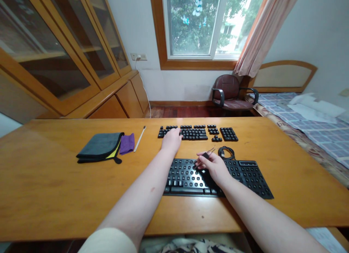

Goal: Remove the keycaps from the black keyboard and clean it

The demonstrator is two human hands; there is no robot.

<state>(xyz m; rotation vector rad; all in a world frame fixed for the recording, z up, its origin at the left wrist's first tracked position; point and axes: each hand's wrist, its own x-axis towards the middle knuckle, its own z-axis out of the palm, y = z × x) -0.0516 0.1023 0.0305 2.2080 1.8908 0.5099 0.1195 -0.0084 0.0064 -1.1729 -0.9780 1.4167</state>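
Observation:
My left hand (171,139) reaches over the rows of loose black keycaps (195,134) at the far side of the desk. Its fingers are curled together on a keycap there, mostly hidden by the hand. A wire keycap puller (205,156) with a black handle is gripped in my right hand (215,167), just above the keyboard base (188,173). Most of that base shows bare switch posts. Several keycaps and the space bar (184,190) sit on its lower left rows, partly covered by my right hand and forearm.
A coiled black cable (226,152) lies behind the base, below the loose number-pad keycaps (229,134). To the left are a white-handled brush (140,139), a purple cloth (127,143) and a folded grey cloth (100,147), all on the wooden desk (54,195). A chair (230,91) stands beyond.

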